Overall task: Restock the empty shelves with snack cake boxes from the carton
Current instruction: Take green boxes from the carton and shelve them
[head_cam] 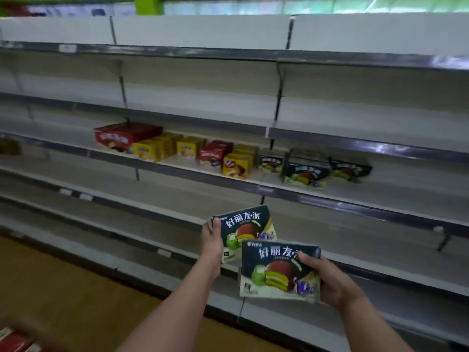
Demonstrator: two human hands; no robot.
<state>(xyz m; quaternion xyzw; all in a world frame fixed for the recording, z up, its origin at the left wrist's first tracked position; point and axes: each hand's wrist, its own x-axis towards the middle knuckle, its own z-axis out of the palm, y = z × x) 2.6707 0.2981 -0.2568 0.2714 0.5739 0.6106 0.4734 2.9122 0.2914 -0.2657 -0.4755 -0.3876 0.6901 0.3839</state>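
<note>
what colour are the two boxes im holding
Dark green, each picturing a chocolate cake and a green apple: one in the left hand, one in the right hand. Head view.

Single head-worn wide-angle view, looking forward and down at the shelves [228, 184] (seemingly tilted, somewhat blurred), hands close below

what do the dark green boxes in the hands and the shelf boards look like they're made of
Dark green boxes, one in the left hand and one in the right hand: likely thin printed cardboard with a slight gloss, judging by sharp folded edges and flat printed faces. Shelf boards: probably painted sheet metal, matte off-white, with shinier front rails; blur leaves this open.
</note>
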